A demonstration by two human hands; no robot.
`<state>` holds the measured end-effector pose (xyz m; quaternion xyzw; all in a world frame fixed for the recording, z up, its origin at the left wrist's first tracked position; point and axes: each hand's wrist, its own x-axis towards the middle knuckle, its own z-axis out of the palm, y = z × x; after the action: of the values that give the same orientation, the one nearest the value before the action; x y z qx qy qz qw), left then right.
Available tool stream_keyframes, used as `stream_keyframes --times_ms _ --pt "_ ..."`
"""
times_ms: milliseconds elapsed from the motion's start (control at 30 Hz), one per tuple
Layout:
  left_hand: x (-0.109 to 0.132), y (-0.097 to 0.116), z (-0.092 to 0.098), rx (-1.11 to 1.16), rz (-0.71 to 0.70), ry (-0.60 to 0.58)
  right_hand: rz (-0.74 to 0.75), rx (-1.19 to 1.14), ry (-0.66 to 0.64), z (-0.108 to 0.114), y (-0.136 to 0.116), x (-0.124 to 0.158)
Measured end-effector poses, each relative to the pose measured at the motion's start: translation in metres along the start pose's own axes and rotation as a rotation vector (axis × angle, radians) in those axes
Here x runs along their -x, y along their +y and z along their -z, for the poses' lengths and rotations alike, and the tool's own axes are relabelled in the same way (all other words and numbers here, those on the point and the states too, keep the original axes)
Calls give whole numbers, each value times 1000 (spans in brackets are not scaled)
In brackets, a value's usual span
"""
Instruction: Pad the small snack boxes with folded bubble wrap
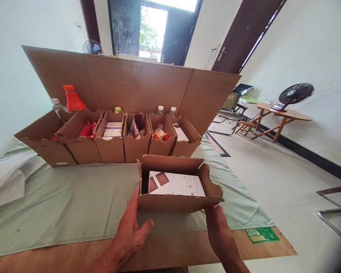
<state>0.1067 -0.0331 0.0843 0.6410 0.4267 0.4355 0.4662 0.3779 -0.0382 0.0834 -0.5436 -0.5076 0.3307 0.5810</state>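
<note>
- Six small cardboard boxes (110,142) stand in a row at the back of the counter (74,201), touching side by side, in front of a tall cardboard sheet (130,81).
- Already filled, as far as can be seen: red packets (86,129) in the second, white packs (113,129) in the third, snack bags (160,133) further along; bottle tops (165,110) poke up behind.
- One more box, the front box (179,189), sits apart from the row, near the counter's edge on the green cloth (59,204).
- Holds a single white carton (176,184) lying flat; nothing else visible inside, so probably less far along than the row.
- Left hand (130,231) rests against the front box's left corner, grip wide, fingers spread, closed on nothing.
- Right hand (218,227) touches the lower right corner, fingertips tucked under the rim; cannot tell whether clamped or merely steadying.
- Orange-capped bottle (72,98) stands at the left end, behind the row.
</note>
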Motion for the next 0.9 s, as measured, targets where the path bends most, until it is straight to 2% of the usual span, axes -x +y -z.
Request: stream_keyframes --times_ms 100,233,300,367,467,567,700,767,900 --pt "-5 6 14 -14 23 100 22 -90 -55 -30 -7 -23" --pt "-27 2 52 -51 77 222 89 -120 -187 -69 -18 -57" --pt "-42 -6 68 -36 106 256 52 -100 -212 -85 -14 -63" --pt "-53 -17 76 -20 127 265 -23 -82 -223 -93 -3 -62" --pt "-56 -36 74 -13 122 241 -89 -32 -198 -95 25 -54" --pt "-50 -56 65 -38 112 228 -75 86 -134 -91 52 -50" --pt "-37 -75 54 -100 115 331 -23 201 -54 -89 75 -52" --pt "-24 -77 50 -139 133 340 -4 226 -26 -89 81 -55" --pt "20 -71 44 -290 160 221 3 229 -18 -89 85 -61"
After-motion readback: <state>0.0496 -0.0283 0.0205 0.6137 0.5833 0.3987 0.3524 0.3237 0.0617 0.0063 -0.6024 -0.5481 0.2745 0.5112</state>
